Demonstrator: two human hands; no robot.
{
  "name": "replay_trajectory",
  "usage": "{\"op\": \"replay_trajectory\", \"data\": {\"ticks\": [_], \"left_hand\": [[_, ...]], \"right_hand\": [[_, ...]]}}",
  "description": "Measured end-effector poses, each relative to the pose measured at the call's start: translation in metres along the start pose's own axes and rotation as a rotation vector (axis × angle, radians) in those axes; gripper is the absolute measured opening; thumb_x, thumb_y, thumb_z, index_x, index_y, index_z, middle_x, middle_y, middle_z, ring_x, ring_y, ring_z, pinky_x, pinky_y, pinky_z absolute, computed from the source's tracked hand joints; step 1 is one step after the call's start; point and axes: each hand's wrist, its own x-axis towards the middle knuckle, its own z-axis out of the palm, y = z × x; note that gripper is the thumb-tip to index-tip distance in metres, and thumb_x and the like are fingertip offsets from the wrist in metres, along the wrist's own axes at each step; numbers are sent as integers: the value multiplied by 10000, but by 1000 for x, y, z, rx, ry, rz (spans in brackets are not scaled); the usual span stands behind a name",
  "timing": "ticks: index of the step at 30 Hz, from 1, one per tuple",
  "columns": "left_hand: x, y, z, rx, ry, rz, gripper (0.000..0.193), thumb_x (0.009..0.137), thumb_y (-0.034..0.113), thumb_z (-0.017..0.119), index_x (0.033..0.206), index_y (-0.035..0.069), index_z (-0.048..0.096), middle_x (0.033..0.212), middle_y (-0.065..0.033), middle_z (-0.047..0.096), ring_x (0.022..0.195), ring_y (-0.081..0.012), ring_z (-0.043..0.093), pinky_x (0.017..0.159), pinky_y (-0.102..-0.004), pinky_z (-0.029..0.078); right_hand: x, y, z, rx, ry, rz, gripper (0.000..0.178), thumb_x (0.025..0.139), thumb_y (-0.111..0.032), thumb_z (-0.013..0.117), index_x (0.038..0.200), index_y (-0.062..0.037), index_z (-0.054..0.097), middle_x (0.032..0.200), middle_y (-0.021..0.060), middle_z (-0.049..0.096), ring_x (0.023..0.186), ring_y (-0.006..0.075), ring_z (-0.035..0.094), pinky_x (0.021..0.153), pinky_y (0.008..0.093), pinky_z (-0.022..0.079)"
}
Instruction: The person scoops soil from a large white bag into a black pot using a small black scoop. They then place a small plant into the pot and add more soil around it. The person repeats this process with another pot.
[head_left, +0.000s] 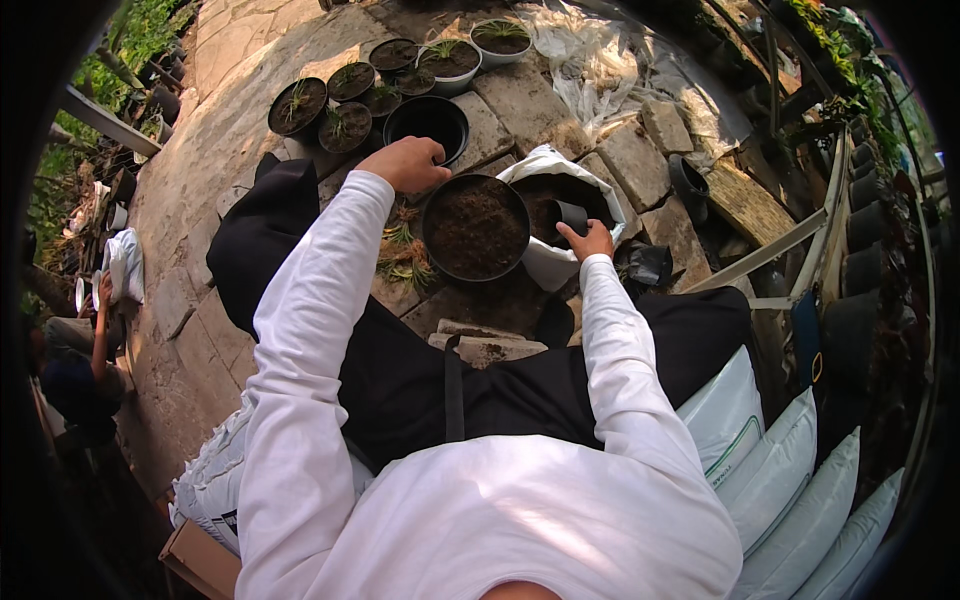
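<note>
My right hand (pixel 588 240) is closed on a small black pot (pixel 570 219), which is tilted inside the mouth of a white sack (pixel 607 176) of dark soil. Left of the sack stands a round black pot (pixel 476 228) filled with brown soil almost to its rim. My left hand (pixel 408 166) hovers at the far left edge of that pot, thumb and forefinger apart, with nothing visible between them. Partly behind this hand is a larger black pot (pixel 437 121) with a dark interior. Uprooted grassy plants (pixel 405 250) lie on the paving beside the soil-filled pot.
Several potted seedlings (pixel 350 82) stand at the far side, two of them in white pots. Crumpled clear plastic (pixel 590 60) and loose paving blocks (pixel 635 155) lie at the far right. Full white sacks (pixel 770 470) lean at my right. Another person (pixel 85 370) works at far left.
</note>
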Motion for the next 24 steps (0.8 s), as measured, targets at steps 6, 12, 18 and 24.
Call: {"op": "replay_trajectory", "data": {"ticks": [6, 12, 18, 24], "left_hand": [[3, -3, 2, 14, 1, 14, 468, 959, 347, 656, 1320, 50, 638, 1244, -165, 697, 1130, -322, 674, 971, -394, 525], [3, -2, 1, 17, -1, 14, 462, 956, 347, 657, 1306, 45, 647, 1237, -168, 700, 1133, -323, 674, 973, -392, 524], [2, -3, 2, 10, 20, 27, 455, 952, 343, 661, 1296, 44, 652, 1221, -168, 705, 1120, -322, 678, 964, -393, 526], [2, -2, 1, 5, 6, 21, 445, 951, 340, 664, 1289, 51, 657, 1213, -168, 707, 1111, -321, 679, 953, -396, 527]], "right_hand": [[7, 3, -4, 264, -31, 95, 905, 696, -612, 857, 1221, 93, 642, 1106, 227, 726, 951, 291, 735, 914, 377, 563], [22, 12, -12, 451, 2, 130, 867, 719, -432, 924, 1269, 147, 587, 982, 192, 731, 677, 183, 718, 574, 298, 580], [17, 2, -24, 644, -31, 140, 883, 723, -375, 939, 1311, 145, 534, 1025, 197, 699, 688, 182, 704, 557, 287, 570], [-18, -60, -71, 896, 78, -297, 823, 743, -324, 923, 1318, 69, 485, 1177, 191, 639, 794, 179, 700, 677, 298, 580]]}}
